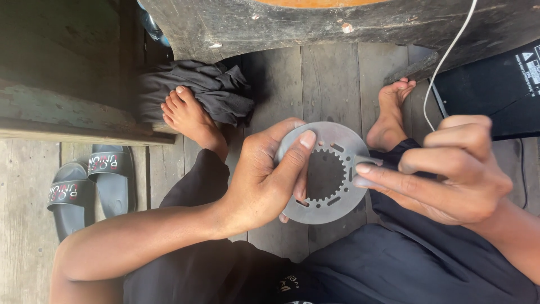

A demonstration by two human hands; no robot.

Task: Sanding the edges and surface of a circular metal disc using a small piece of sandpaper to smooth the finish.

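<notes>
A flat grey metal ring plate [337, 145] with a toothed inner hole and several slots is held over my lap. My left hand [264, 180] grips its left edge, thumb across the face and fingers behind. My right hand [450, 171] touches its right rim with two extended fingertips, the other fingers curled. My bare feet rest on the wooden floor beyond it.
A crumpled dark cloth [219, 90] lies under my left foot. A pair of dark slide sandals [90, 186] sits at the left. A black device [500, 84] with a white cable [444, 59] stands at the right, and a worn dark wooden block [337, 25] spans the top.
</notes>
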